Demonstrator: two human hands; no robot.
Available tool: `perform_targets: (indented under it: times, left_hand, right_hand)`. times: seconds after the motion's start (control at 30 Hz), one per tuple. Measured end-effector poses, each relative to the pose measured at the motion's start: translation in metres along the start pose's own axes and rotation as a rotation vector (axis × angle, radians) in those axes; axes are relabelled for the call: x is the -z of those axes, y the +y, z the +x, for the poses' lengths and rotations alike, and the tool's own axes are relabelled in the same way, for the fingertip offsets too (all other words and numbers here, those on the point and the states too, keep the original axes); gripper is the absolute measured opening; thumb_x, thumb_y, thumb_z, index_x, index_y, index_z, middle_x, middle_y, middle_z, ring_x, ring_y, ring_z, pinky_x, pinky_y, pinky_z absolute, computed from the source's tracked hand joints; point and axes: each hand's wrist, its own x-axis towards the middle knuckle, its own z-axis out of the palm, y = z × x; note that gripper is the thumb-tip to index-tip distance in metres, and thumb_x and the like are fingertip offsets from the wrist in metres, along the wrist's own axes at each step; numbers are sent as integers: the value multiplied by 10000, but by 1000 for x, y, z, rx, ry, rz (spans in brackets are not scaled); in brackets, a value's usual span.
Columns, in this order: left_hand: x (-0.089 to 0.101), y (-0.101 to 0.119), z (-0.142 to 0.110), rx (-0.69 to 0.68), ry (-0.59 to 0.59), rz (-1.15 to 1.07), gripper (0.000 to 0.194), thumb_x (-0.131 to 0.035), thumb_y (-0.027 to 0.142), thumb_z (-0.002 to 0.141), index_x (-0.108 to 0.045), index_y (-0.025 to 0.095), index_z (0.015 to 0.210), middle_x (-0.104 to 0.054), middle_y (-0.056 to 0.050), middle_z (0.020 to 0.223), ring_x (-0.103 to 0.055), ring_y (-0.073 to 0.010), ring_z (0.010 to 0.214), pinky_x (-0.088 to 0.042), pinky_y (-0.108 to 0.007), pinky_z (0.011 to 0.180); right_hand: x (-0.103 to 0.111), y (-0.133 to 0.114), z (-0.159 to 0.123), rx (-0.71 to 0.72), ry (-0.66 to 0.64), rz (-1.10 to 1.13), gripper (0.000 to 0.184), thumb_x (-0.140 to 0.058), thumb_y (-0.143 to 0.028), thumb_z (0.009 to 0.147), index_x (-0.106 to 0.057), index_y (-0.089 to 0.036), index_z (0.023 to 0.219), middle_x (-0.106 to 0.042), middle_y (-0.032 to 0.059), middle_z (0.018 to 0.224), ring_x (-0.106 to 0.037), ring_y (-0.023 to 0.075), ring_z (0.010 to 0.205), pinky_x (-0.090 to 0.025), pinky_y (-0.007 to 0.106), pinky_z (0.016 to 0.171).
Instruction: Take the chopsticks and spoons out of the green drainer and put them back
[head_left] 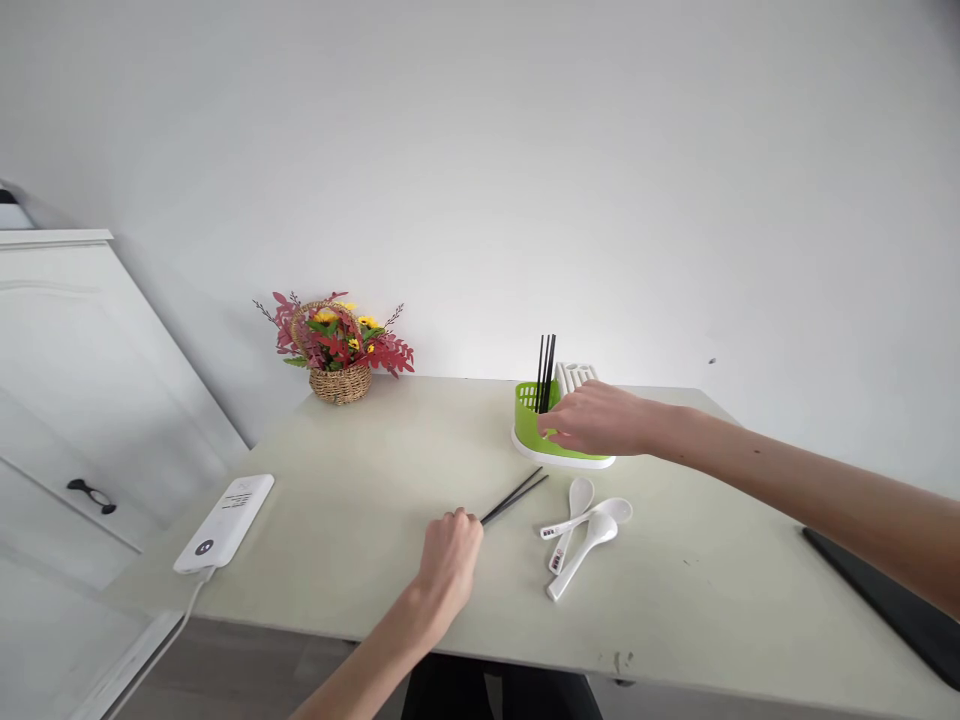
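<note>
My left hand (pixel 453 552) is closed around a few black chopsticks (pixel 514 497) whose ends point up and to the right, just above the table. My right hand (pixel 589 418) is at the front of a green utensil holder (pixel 527 428) on a white base. Its fingers are curled together, and what they grip, if anything, is hidden. Several black chopsticks (pixel 547 370) stand upright in the holder's left part, their lower ends partly covered by that hand. Between me and the holder, three white spoons (pixel 581 530) lie crossed over one another.
A wicker basket of artificial flowers (pixel 340 384) stands at the back left. A white power bank (pixel 225 522) with a cable lies by the left edge. A flat black object (pixel 885 605) lies on the right of the table (pixel 360 480). A white cabinet (pixel 97 400) stands left.
</note>
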Motion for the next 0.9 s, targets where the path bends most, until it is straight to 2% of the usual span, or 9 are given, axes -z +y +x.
perform_targets:
  times: [0.13,0.23,0.3,0.37,0.43,0.53,0.63,0.73,0.9]
  left_hand:
    - [1,-26,-4,-14,94,-344,214,-552,164,961,-744,188,871,-758,-87,892,-726,-224,787,-537,-294,700]
    - [-2,-38,-13,-91,157,-821,218,-582,325,987,-751,207,915,-773,-58,907,-732,-209,828,-565,-276,747]
    - [-5,-39,-18,-113,155,-1055,248,-619,401,974,-761,201,936,-779,-61,922,-740,-213,864,-578,-266,767]
    - [-11,-36,-21,-118,145,-1186,270,-655,430,957,-773,188,944,-784,-70,933,-745,-221,888,-583,-266,784]
    - [-17,-32,-21,-125,140,-1259,277,-681,434,946,-782,177,952,-788,-78,948,-749,-226,899,-585,-273,805]
    - [-25,-27,-18,-125,136,-1314,276,-699,434,941,-788,174,963,-792,-80,962,-754,-229,912,-589,-278,821]
    - [-33,-24,-17,-114,163,-1337,272,-717,433,929,-792,173,958,-792,-79,952,-760,-232,909,-599,-280,812]
    - [-39,-23,-17,-96,203,-1357,266,-742,430,906,-794,171,940,-792,-81,959,-769,-235,894,-620,-295,818]
    - [-42,-21,-19,-89,229,-1350,267,-753,443,887,-791,179,903,-804,-74,948,-785,-247,895,-644,-330,860]
  right_hand:
    - [-4,5,-10,-47,-24,60,289,-486,-210,976,-739,-253,1108,-784,60,962,-730,220,806,-343,292,595]
    - [-5,8,-14,-107,22,220,317,-519,-303,977,-695,-276,1240,-750,65,1183,-732,234,914,-445,321,683]
    - [-4,8,-14,-156,34,383,449,-571,-435,957,-618,-275,1374,-707,80,1287,-721,249,984,-496,358,760]
    - [0,5,-11,-169,-8,567,622,-625,-554,912,-557,-247,1448,-712,91,1265,-714,255,1005,-523,374,810]
    - [5,0,-7,-137,-57,744,697,-656,-612,879,-553,-231,1453,-743,77,1184,-714,245,1000,-536,362,839]
    - [14,-11,-2,-96,-47,906,628,-662,-631,879,-625,-252,1378,-774,44,1076,-721,224,966,-540,337,848]
    - [23,-23,1,-101,12,934,477,-616,-618,921,-731,-255,1208,-782,24,914,-725,203,837,-534,316,761]
    - [27,-34,3,-98,47,934,412,-567,-582,962,-781,-240,1045,-780,23,844,-709,179,735,-516,294,683]
    - [28,-53,3,-97,56,948,335,-590,-492,971,-792,-226,980,-787,26,836,-713,166,717,-512,271,653]
